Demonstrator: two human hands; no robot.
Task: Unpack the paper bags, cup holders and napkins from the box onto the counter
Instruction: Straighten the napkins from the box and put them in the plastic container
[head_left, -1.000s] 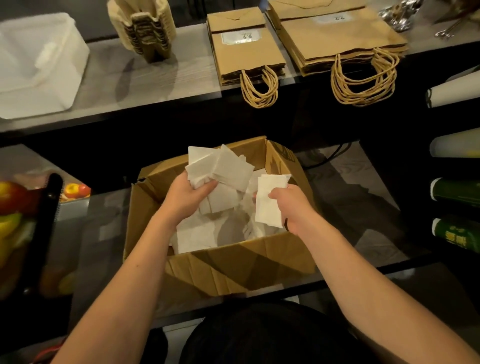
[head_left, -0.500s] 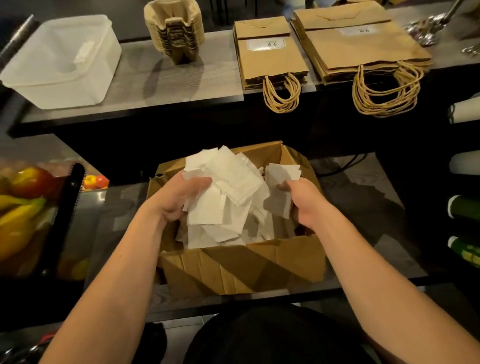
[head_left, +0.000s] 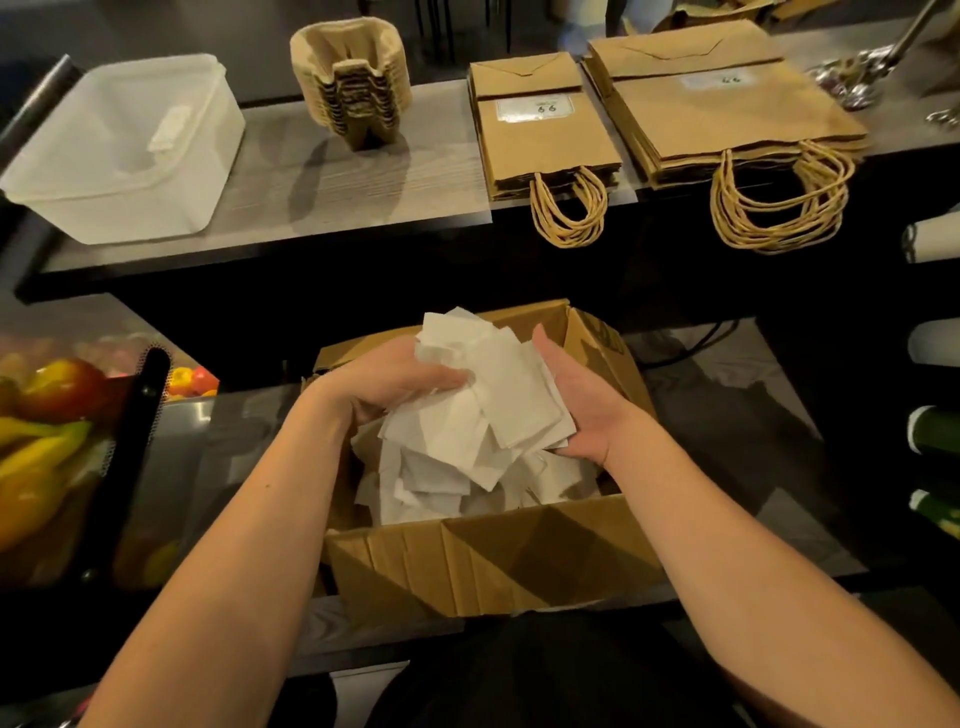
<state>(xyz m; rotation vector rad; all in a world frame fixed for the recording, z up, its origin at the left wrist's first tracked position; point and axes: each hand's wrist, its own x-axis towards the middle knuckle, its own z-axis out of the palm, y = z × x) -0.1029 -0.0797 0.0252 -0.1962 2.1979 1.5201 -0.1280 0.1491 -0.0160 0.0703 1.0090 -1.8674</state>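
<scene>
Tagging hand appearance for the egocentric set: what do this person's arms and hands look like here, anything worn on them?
Both forearms are bare right up to the frame edge: no sleeves in view. The left hand and right hand have no gloves, and no rings, watch or bracelet show on the visible sides. The only clothing in view is a dark garment at the bottom edge, on the torso.

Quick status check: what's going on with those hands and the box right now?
Left hand and right hand cradle napkins over box. Bags, cup holders already on counter. Nothing in the way.
</scene>
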